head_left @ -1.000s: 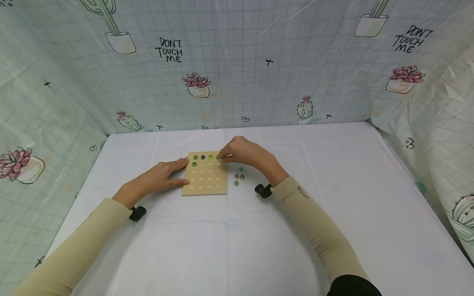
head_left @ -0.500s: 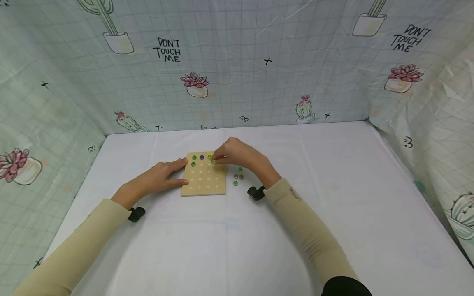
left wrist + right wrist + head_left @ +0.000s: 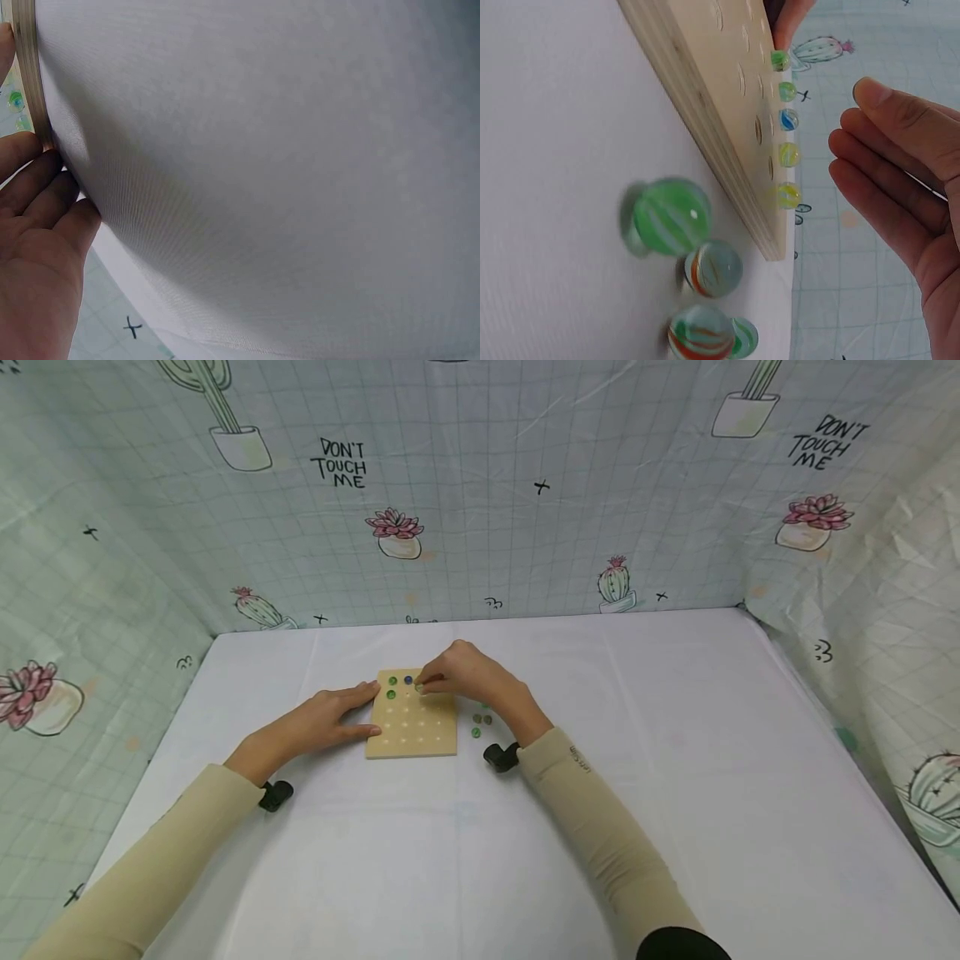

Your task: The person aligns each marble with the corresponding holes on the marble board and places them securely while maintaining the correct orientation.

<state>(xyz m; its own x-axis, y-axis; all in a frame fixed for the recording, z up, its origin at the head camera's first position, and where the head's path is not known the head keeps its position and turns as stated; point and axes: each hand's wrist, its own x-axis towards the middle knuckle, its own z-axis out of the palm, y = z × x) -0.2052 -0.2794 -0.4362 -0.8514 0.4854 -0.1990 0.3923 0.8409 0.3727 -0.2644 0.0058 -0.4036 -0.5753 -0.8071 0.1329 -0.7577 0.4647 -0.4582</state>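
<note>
A square light-wood board (image 3: 412, 727) with rows of shallow hollows lies on the white table. My left hand (image 3: 326, 718) rests against its left side, thumb and forefinger spread on the edge. Over the far row, my right hand (image 3: 468, 672) pinches a pale greenish marble (image 3: 419, 687) at the fingertips; the right wrist view hides that marble behind the fingers. Marbles sit in the board: a blue one (image 3: 788, 119), two green, one of them a green marble (image 3: 392, 694) in the second row, and two yellow, one a yellow marble (image 3: 788, 154). The right hand covers the yellow ones in the head view.
Several loose marbles lie right of the board, among them a green marble (image 3: 673, 216) and a clear marble with orange swirls (image 3: 714, 268). A printed curtain (image 3: 480, 510) stands behind and beside the table (image 3: 390, 860).
My right hand has moved left over the far rows, carrying the pinched marble past the yellow ones towards the blue one. The left hand and board stay put.
</note>
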